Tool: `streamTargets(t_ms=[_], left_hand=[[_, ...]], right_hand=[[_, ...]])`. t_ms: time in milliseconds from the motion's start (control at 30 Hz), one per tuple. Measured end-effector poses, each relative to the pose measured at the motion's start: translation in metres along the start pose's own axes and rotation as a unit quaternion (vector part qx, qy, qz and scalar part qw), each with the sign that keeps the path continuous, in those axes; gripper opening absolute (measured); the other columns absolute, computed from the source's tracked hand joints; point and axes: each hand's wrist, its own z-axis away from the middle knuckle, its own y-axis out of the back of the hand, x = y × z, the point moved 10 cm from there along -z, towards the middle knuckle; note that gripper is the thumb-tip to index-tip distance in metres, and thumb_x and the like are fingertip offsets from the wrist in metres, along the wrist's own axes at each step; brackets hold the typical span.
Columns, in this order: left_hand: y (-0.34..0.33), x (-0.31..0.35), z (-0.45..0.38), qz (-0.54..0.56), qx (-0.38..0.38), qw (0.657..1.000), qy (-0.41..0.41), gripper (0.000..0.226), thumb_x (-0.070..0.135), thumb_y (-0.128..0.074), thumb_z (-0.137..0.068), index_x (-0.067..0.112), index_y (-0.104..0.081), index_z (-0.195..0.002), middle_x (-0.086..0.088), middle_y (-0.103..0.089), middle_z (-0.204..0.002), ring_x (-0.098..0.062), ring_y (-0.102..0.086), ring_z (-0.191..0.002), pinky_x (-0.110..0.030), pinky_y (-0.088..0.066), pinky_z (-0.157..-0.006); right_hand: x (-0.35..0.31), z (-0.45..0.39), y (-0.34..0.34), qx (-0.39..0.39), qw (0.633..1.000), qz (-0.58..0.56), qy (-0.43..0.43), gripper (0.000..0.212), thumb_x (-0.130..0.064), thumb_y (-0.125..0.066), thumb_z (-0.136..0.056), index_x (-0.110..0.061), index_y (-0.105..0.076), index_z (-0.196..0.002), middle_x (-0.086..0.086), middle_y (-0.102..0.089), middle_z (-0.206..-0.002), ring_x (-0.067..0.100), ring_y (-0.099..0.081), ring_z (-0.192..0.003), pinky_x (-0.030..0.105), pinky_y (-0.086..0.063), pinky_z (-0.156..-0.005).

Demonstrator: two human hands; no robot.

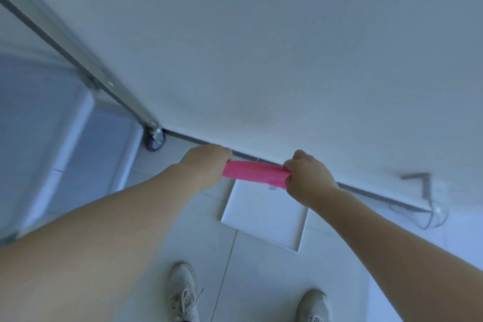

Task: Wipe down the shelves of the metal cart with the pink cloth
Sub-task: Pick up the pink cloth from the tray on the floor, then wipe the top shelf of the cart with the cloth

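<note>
Head view, looking down. The pink cloth (pixel 254 174) is stretched as a narrow band in the air between the left hand (pixel 206 165) and the right hand (pixel 307 178), each closed in a fist around one end; both forearms reach forward from the lower corners. The cloth hangs well apart from the metal cart (pixel 78 123), which fills the left side: a slanted corner post (pixel 78 60) runs down to a caster wheel (pixel 154 138) standing on the floor just beside the wall's base, and a pale shelf (pixel 39 138) shows blurred behind the post. Below the cloth a white square panel (pixel 264 217) lies flat on the tiled floor (pixel 209 238), one edge near the dark baseboard (pixel 366 191). Two white sneakers (pixel 181 293) stand at the bottom edge, on open tiles. At right, thin looped wires (pixel 428 214) lie against the wall (pixel 261 47), which closes off the whole upper field
</note>
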Motion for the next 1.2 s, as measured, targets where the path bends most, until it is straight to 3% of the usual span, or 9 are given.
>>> streamTargets(t_ms=[233, 333, 467, 600, 833, 1067, 1200], left_hand=[[0.254, 0.014, 0.131, -0.007, 0.120, 0.993, -0.017, 0.020, 0.009, -0.047, -0.085, 0.020, -0.055, -0.099, -0.003, -0.058, -0.098, -0.026, -0.056, -0.085, -0.033, -0.042, -0.066], [0.349, 0.026, 0.193, -0.006, 0.174, 0.984, -0.036, 0.019, 0.011, -0.042, -0.088, 0.019, -0.056, -0.099, -0.004, -0.059, -0.097, -0.026, -0.056, -0.083, -0.038, -0.048, -0.071], [0.452, 0.043, 0.276, 0.000, 0.239, 0.970, -0.054, 0.019, 0.016, -0.039, -0.091, 0.017, -0.057, -0.097, -0.004, -0.060, -0.097, -0.026, -0.055, -0.084, -0.039, -0.048, -0.074], [0.529, 0.054, 0.368, 0.043, 0.328, 0.941, -0.075, 0.015, 0.014, -0.043, -0.091, 0.013, -0.057, -0.095, -0.006, -0.058, -0.094, -0.024, -0.054, -0.084, -0.039, -0.045, -0.078], [0.581, 0.047, 0.524, 0.036, 0.441, 0.896, -0.046, 0.013, 0.013, -0.048, -0.091, 0.013, -0.059, -0.098, 0.004, -0.052, -0.092, -0.015, -0.051, -0.083, -0.025, -0.037, -0.076], [0.560, 0.011, 0.634, 0.015, 0.467, 0.884, 0.006, 0.013, 0.013, -0.049, -0.091, 0.012, -0.060, -0.099, 0.004, -0.052, -0.091, -0.015, -0.050, -0.084, -0.025, -0.036, -0.075], [0.545, -0.030, 0.688, 0.028, 0.494, 0.869, 0.030, 0.012, 0.013, -0.051, -0.091, 0.012, -0.061, -0.098, 0.006, -0.053, -0.089, -0.013, -0.049, -0.080, -0.024, -0.035, -0.073]], right_hand=[[-0.112, 0.078, 0.247, 0.098, 0.995, 0.023, 0.013, 0.019, -0.003, -0.047, -0.076, -0.010, -0.064, -0.081, 0.003, -0.049, -0.092, 0.024, -0.053, -0.080, 0.027, -0.035, -0.059], [-0.153, 0.116, 0.343, 0.148, 0.989, 0.010, 0.001, 0.021, -0.005, -0.047, -0.075, -0.012, -0.066, -0.082, 0.002, -0.054, -0.092, 0.024, -0.056, -0.079, 0.028, -0.042, -0.062], [-0.198, 0.168, 0.449, 0.194, 0.980, -0.038, -0.020, 0.024, -0.005, -0.045, -0.073, -0.014, -0.065, -0.083, 0.004, -0.062, -0.084, 0.024, -0.056, -0.077, 0.030, -0.046, -0.064], [-0.246, 0.229, 0.533, 0.283, 0.951, -0.122, 0.032, 0.025, -0.004, -0.046, -0.077, -0.016, -0.068, -0.083, 0.003, -0.064, -0.075, 0.022, -0.057, -0.070, 0.026, -0.043, -0.059], [-0.339, 0.324, 0.600, 0.338, 0.909, -0.168, 0.178, 0.029, -0.002, -0.044, -0.078, -0.022, -0.065, -0.079, -0.013, -0.058, -0.067, 0.003, -0.051, -0.060, 0.017, -0.035, -0.049], [-0.429, 0.380, 0.590, 0.337, 0.891, -0.146, 0.267, 0.028, -0.001, -0.045, -0.082, -0.015, -0.069, -0.089, -0.007, -0.060, -0.073, 0.006, -0.053, -0.063, 0.018, -0.038, -0.055], [-0.496, 0.395, 0.572, 0.339, 0.883, -0.097, 0.310, 0.025, -0.001, -0.046, -0.083, -0.012, -0.068, -0.089, -0.001, -0.063, -0.073, 0.019, -0.055, -0.068, 0.027, -0.044, -0.060]])
